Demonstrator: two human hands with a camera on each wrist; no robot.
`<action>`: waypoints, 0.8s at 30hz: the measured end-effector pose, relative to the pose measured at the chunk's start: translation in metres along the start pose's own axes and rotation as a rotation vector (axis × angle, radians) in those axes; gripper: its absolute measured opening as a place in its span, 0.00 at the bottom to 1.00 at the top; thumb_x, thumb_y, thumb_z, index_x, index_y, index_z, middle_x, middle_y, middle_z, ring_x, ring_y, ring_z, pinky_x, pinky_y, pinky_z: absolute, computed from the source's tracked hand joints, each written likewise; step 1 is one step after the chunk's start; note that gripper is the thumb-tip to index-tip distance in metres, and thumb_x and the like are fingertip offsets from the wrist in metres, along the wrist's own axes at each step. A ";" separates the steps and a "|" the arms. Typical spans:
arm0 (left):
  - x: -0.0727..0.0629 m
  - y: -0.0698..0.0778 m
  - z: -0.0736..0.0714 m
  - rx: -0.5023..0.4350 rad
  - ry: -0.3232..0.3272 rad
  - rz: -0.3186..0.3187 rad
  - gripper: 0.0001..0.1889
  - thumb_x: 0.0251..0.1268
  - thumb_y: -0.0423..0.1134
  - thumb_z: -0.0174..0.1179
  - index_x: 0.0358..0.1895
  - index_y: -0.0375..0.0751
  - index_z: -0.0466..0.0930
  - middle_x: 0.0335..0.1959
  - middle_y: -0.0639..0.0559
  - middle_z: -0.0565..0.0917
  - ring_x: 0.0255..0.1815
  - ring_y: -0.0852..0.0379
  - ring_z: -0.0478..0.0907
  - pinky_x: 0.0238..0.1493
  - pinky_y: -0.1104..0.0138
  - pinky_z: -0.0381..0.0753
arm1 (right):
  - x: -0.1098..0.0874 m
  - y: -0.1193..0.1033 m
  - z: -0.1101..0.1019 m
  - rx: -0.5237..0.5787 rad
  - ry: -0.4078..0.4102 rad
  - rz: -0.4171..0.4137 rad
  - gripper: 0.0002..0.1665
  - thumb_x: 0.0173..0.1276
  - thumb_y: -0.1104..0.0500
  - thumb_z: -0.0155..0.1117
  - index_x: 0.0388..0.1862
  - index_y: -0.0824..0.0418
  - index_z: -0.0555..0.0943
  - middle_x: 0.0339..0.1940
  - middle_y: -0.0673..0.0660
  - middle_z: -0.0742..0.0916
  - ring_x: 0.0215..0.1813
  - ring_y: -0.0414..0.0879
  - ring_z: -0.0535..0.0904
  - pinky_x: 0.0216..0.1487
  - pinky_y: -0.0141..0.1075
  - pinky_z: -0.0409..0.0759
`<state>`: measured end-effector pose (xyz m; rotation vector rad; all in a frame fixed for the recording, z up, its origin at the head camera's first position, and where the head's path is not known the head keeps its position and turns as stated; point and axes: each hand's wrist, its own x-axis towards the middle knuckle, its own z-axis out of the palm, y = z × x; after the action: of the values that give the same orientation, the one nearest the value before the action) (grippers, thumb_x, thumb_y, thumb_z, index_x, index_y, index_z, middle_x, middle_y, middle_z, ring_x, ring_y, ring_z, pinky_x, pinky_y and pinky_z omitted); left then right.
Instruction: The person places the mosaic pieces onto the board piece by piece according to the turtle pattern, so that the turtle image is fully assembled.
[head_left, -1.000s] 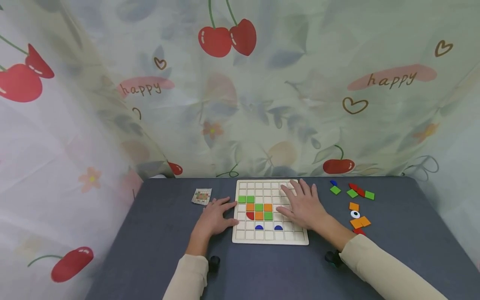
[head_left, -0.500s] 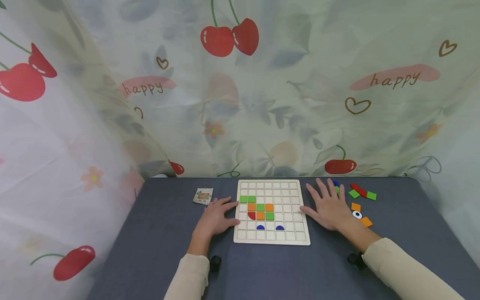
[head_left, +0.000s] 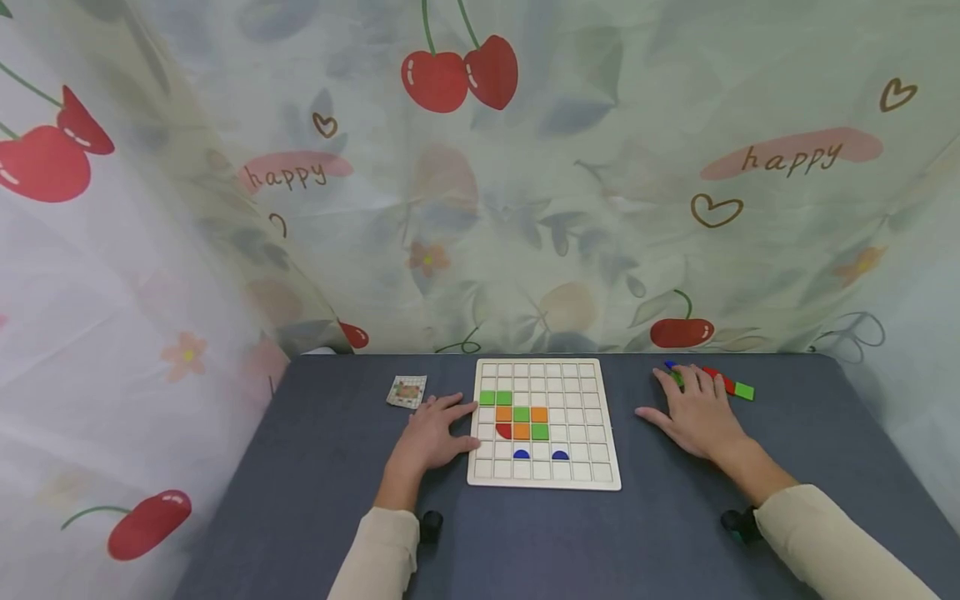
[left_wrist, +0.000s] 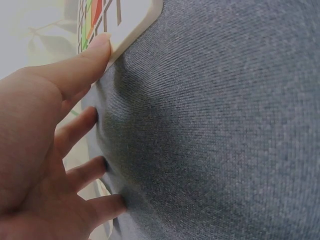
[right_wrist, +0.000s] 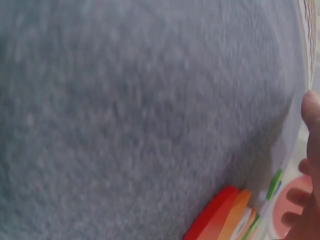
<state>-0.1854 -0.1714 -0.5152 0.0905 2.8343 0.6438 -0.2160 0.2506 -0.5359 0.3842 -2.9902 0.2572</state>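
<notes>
A pale wooden grid board lies in the middle of the table, bearing green, orange, red and blue tiles. My left hand rests at its left side, thumb and index finger touching the edge. In the left wrist view, the thumb lies on the board's rim, the other fingers spread down to the cloth. To the right of the board, my right hand is over the loose tiles with fingers spread. A green tile shows past its fingertips; the hand hides several others. The right wrist view shows a red tile near that hand.
A small printed card lies left of the board. Dark grey cloth covers the table, and patterned curtains hang behind it and at the sides. Each wrist wears a small black camera, such as the right one.
My right hand has moved off the board to the right and now sits over the loose tiles, covering most of them. The left hand keeps its place at the board's edge.
</notes>
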 end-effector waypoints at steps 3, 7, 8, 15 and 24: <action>0.000 0.000 0.000 0.001 0.001 -0.001 0.35 0.62 0.56 0.70 0.73 0.61 0.73 0.80 0.51 0.66 0.84 0.33 0.52 0.79 0.32 0.54 | 0.001 0.008 -0.001 0.000 0.053 -0.012 0.44 0.70 0.36 0.65 0.72 0.66 0.71 0.65 0.76 0.72 0.68 0.73 0.65 0.71 0.71 0.60; -0.001 0.000 0.000 -0.001 0.005 0.002 0.34 0.63 0.56 0.70 0.73 0.61 0.73 0.80 0.51 0.66 0.84 0.33 0.52 0.79 0.32 0.54 | 0.002 0.017 -0.001 -0.006 0.073 -0.016 0.40 0.70 0.41 0.67 0.68 0.68 0.73 0.61 0.76 0.73 0.63 0.73 0.67 0.67 0.68 0.66; -0.001 0.000 0.000 -0.001 0.006 0.003 0.34 0.63 0.56 0.70 0.73 0.61 0.73 0.80 0.51 0.66 0.84 0.33 0.52 0.79 0.32 0.54 | 0.002 0.019 -0.001 -0.011 0.069 -0.015 0.38 0.70 0.42 0.67 0.67 0.69 0.74 0.60 0.76 0.73 0.62 0.73 0.67 0.67 0.68 0.66; 0.000 0.000 0.000 0.000 0.003 0.000 0.34 0.63 0.56 0.70 0.73 0.61 0.73 0.80 0.51 0.66 0.84 0.33 0.51 0.79 0.32 0.54 | 0.003 0.025 -0.001 -0.036 0.034 -0.006 0.31 0.72 0.44 0.66 0.57 0.70 0.76 0.57 0.75 0.74 0.60 0.73 0.67 0.65 0.68 0.67; -0.001 -0.001 0.001 -0.007 -0.001 0.001 0.34 0.63 0.56 0.70 0.73 0.61 0.73 0.80 0.51 0.66 0.84 0.33 0.52 0.79 0.32 0.54 | 0.005 0.019 -0.004 0.011 0.020 0.085 0.34 0.73 0.45 0.64 0.62 0.74 0.75 0.57 0.75 0.75 0.60 0.73 0.65 0.66 0.69 0.67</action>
<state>-0.1842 -0.1718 -0.5167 0.0911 2.8313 0.6543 -0.2255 0.2679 -0.5338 0.2546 -2.9908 0.2833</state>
